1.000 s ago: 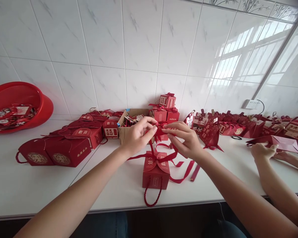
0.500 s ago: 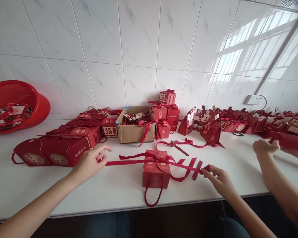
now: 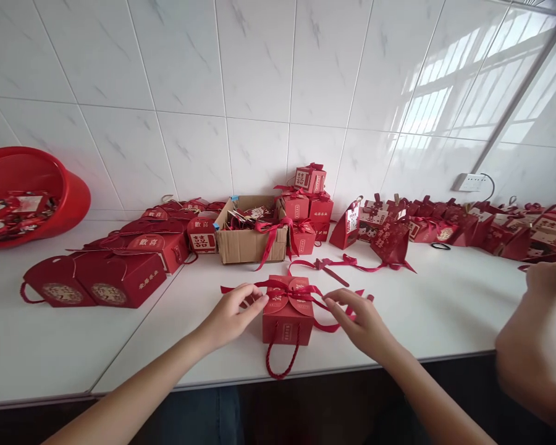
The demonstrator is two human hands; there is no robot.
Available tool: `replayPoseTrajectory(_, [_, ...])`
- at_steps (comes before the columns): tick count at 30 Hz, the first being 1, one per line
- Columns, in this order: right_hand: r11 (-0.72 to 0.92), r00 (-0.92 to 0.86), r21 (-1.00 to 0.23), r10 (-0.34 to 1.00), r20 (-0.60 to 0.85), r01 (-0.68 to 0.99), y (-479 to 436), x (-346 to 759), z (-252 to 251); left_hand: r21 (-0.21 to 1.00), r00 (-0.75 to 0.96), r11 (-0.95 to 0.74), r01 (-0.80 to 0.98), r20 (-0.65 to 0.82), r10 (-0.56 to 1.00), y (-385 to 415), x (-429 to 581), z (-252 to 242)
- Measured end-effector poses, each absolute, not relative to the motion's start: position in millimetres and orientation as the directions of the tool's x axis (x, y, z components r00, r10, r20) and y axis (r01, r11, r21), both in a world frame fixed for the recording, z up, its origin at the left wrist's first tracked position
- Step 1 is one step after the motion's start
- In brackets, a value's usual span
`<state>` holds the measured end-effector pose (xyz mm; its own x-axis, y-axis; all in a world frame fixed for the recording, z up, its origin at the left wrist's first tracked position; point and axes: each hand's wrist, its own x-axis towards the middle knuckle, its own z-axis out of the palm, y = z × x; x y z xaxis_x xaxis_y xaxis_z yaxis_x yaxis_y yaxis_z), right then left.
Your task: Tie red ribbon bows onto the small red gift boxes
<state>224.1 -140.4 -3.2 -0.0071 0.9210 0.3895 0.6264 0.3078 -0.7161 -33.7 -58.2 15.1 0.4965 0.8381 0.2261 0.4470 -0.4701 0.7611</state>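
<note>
A small red gift box [image 3: 287, 316] with a cord handle stands on the white counter [image 3: 50, 352] near its front edge. A red ribbon [image 3: 290, 288] is tied across its top. My left hand [image 3: 234, 314] pinches the ribbon's left part right beside the box. On the other side my right hand [image 3: 362, 321] has its fingers closed on the ribbon's right tail, close to the box.
Behind stand an open cardboard box [image 3: 249, 238], stacked small red boxes [image 3: 308, 204], flat red boxes [image 3: 115, 278] at left and a red basin [image 3: 32, 194]. Loose ribbons [image 3: 338, 264] lie beyond. Another person's arm [image 3: 532, 346] works at right among more red boxes [image 3: 467, 228].
My hands first held the ribbon above the box, then pulled its ends far apart sideways. Now both have come back in next to the box. The other person's arm moved nearer.
</note>
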Motion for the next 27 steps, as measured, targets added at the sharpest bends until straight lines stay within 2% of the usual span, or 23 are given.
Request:
replayPoseTrajectory(6, [0.177, -0.013, -0.896, 0.982, 0.189, 0.407, -117.7, 202.2, -13.4, 0.85, 0.522, -0.372, 0.372, 0.14, 0.841, -52.1, -17.4, 10.4])
replayPoseTrajectory(10, [0.165, -0.021, -0.965, 0.986, 0.164, 0.202, -111.5, 197.3, -15.4, 0.815, 0.405, -0.444, 0.373, 0.287, 0.868, -47.8, -10.3, 13.6])
replayPoseTrajectory(13, [0.185, 0.013, -0.976, 0.982, 0.187, 0.12, -110.5, 195.9, -16.6, 0.779, 0.378, -0.511, 0.363, 0.378, 0.845, -45.2, -7.0, 13.1])
replayPoseTrajectory(17, [0.186, 0.028, -0.981, 0.982, 0.188, 0.054, -109.9, 196.1, -21.8, 0.757, 0.401, -0.548, 0.357, 0.405, 0.822, -44.5, -6.1, 6.7])
replayPoseTrajectory(21, [0.181, 0.049, -0.982, 0.982, 0.184, 0.06, -110.0, 198.0, -26.6, 0.73, 0.412, -0.571, 0.377, 0.42, 0.809, -45.3, -7.4, 2.2])
replayPoseTrajectory(27, [0.114, -0.016, -0.993, 0.993, 0.113, 0.043, -112.8, 201.5, -22.7, 0.769, 0.444, -0.522, 0.368, 0.348, 0.826, -41.0, -14.4, 0.3])
